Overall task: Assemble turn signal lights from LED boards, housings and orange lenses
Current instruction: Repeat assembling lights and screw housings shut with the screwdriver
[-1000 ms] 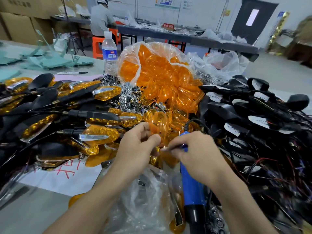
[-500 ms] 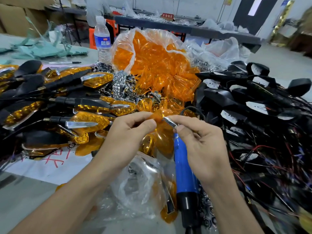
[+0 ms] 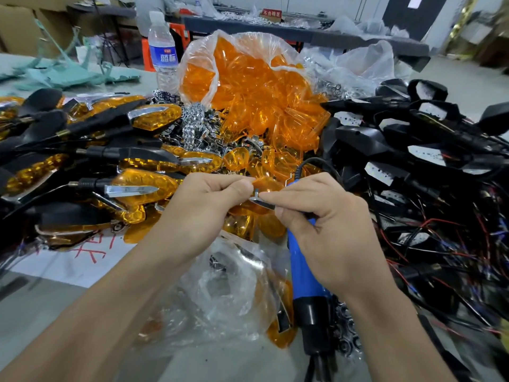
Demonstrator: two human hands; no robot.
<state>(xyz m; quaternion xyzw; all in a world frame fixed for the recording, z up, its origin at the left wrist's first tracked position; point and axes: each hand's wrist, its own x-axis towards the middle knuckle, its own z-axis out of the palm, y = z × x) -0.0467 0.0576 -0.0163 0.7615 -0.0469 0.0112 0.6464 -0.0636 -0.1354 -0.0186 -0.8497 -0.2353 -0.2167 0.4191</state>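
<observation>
My left hand (image 3: pixel 203 208) pinches an orange lens (image 3: pixel 265 184) between thumb and fingers at the middle of the view. My right hand (image 3: pixel 322 227) pinches a small chrome trim piece (image 3: pixel 261 202) held against the lens's underside. Behind them, a clear bag of orange lenses (image 3: pixel 256 89) spills open. Finished turn signals (image 3: pixel 143 186) with orange lenses and black stalks are piled at the left. Black housings with LED boards and wires (image 3: pixel 413 155) are heaped at the right.
A blue electric screwdriver (image 3: pixel 305 282) lies under my right wrist, its cable curling up behind. Chrome parts (image 3: pixel 192 125) lie between the piles. A crumpled clear bag (image 3: pixel 225 288) sits in front. A water bottle (image 3: pixel 162 53) stands at the back left. White paper (image 3: pixel 82 260) lies under the finished pile.
Both hands have risen slightly with the lens. My right hand has brought the chrome piece out from behind its fingers to the lens's underside.
</observation>
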